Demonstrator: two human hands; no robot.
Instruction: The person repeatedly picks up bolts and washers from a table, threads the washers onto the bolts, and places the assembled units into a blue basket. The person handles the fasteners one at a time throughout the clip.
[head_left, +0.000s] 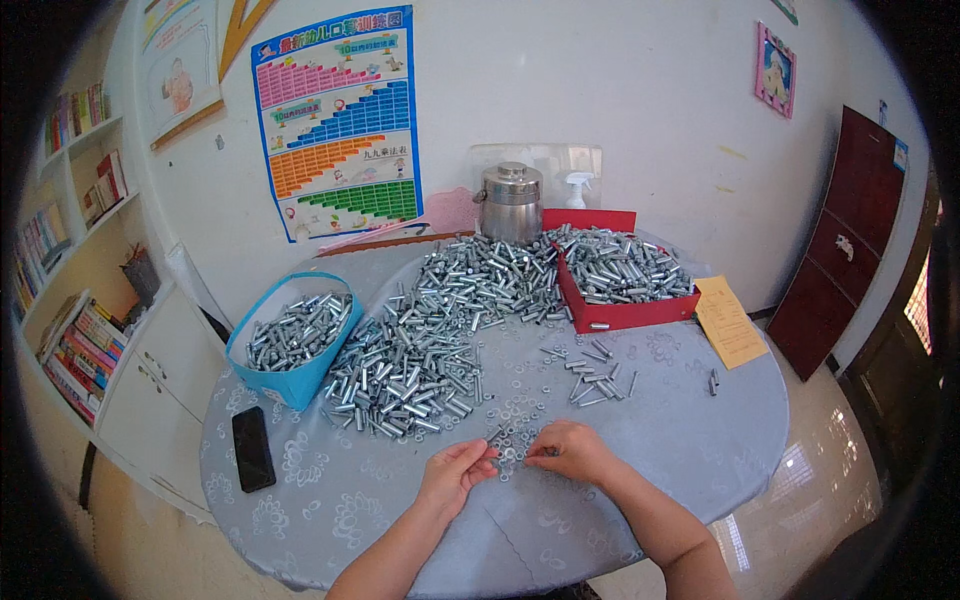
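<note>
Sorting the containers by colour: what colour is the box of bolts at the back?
Red, seen best in the head view: the box.

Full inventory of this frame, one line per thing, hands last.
table: one, round, grey-blue patterned cloth, centre
loose bolts: big pile, silver, table middle
blue basket: one, holds bolts, table left
red box: one, full of bolts, table back right
small bolt group: a handful, silver, in front of the red box
washers: small scatter, silver, just beyond the hands
phone: one, black, table near left edge
metal pot: one, lidded, silver, table back
spray bottle: one, white, behind the pot
paper sheet: one, yellow, table right edge
poster: one, multicoloured, wall
bookshelves: white, left wall
left hand: fingertips at the washers
right hand: pinching among the washers
</note>
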